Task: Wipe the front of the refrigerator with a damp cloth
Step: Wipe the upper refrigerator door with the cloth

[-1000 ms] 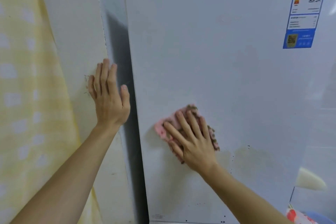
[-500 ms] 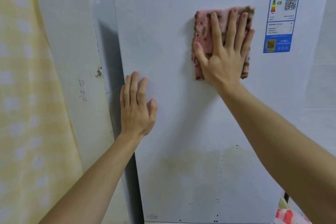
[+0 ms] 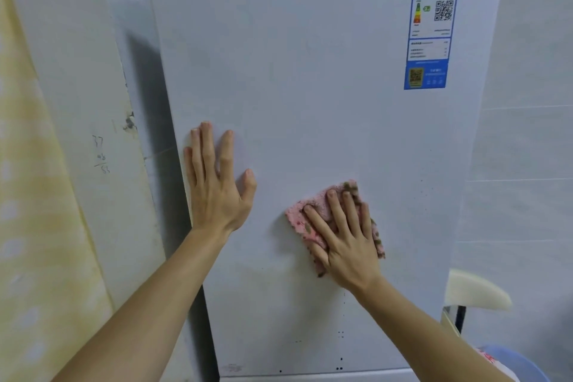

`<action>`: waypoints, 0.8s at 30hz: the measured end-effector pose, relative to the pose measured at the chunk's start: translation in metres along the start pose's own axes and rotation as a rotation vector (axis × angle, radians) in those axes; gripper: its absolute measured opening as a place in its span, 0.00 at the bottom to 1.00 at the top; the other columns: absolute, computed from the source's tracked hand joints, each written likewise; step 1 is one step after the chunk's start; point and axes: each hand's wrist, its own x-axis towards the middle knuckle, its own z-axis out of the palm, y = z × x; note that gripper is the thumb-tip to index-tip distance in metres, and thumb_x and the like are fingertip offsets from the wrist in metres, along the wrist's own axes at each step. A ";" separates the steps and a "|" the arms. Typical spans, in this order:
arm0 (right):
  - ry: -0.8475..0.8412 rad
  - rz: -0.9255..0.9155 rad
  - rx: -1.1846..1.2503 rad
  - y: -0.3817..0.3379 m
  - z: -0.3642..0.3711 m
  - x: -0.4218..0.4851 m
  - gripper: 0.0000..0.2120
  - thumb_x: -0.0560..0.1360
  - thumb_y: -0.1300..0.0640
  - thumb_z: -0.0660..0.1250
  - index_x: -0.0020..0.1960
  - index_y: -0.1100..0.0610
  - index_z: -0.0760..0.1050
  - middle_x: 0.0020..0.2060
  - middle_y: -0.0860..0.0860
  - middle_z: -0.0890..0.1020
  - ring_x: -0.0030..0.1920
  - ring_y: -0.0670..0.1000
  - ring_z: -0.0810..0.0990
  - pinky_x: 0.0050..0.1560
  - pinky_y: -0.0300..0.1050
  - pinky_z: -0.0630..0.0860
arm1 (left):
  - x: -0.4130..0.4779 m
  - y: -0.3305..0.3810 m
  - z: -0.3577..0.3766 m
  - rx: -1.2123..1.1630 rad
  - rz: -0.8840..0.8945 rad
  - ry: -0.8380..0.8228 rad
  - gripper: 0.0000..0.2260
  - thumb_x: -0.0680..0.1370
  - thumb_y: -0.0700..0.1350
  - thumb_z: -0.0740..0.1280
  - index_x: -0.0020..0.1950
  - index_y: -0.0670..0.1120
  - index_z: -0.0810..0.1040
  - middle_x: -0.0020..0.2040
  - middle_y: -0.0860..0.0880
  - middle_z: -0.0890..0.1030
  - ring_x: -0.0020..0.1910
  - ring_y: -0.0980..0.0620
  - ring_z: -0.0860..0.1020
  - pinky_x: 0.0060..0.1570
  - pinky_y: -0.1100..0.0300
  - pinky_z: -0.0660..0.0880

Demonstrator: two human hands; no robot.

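Note:
The white refrigerator door fills the middle of the view. A pink patterned cloth lies flat against the door's lower middle, pressed there by my right hand with its fingers spread over it. My left hand rests flat on the door near its left edge, fingers apart, holding nothing. Small dark specks dot the door's lower part.
A blue energy label sticks to the door's upper right. A white wall with pencilled numbers stands left, beside a yellow curtain. At lower right are a cream chair back and a blue basin. Tiled wall lies right.
My right hand has swept the cloth from the upper right of the door, next to the label, down to the lower middle. My left hand stays flat on the door.

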 end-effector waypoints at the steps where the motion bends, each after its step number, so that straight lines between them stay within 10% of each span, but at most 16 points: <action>1: -0.003 0.005 0.006 0.002 -0.003 0.004 0.29 0.85 0.35 0.50 0.84 0.42 0.55 0.86 0.52 0.44 0.86 0.57 0.42 0.84 0.61 0.39 | 0.000 0.000 0.000 -0.001 -0.001 -0.005 0.32 0.84 0.52 0.61 0.85 0.43 0.57 0.86 0.37 0.51 0.85 0.36 0.47 0.83 0.37 0.48; 13: 0.299 0.311 0.077 0.088 -0.078 0.197 0.28 0.88 0.39 0.44 0.85 0.46 0.56 0.84 0.60 0.57 0.84 0.64 0.54 0.83 0.65 0.47 | 0.016 0.024 -0.001 -0.009 0.088 -0.010 0.32 0.81 0.48 0.63 0.84 0.43 0.61 0.85 0.38 0.56 0.85 0.38 0.51 0.83 0.37 0.47; 24: 0.121 0.078 0.051 0.068 -0.002 -0.014 0.30 0.86 0.43 0.56 0.85 0.44 0.54 0.86 0.55 0.47 0.85 0.62 0.46 0.83 0.65 0.44 | 0.005 0.055 0.015 0.027 0.071 0.020 0.31 0.82 0.50 0.62 0.84 0.41 0.62 0.84 0.37 0.58 0.85 0.38 0.54 0.81 0.31 0.48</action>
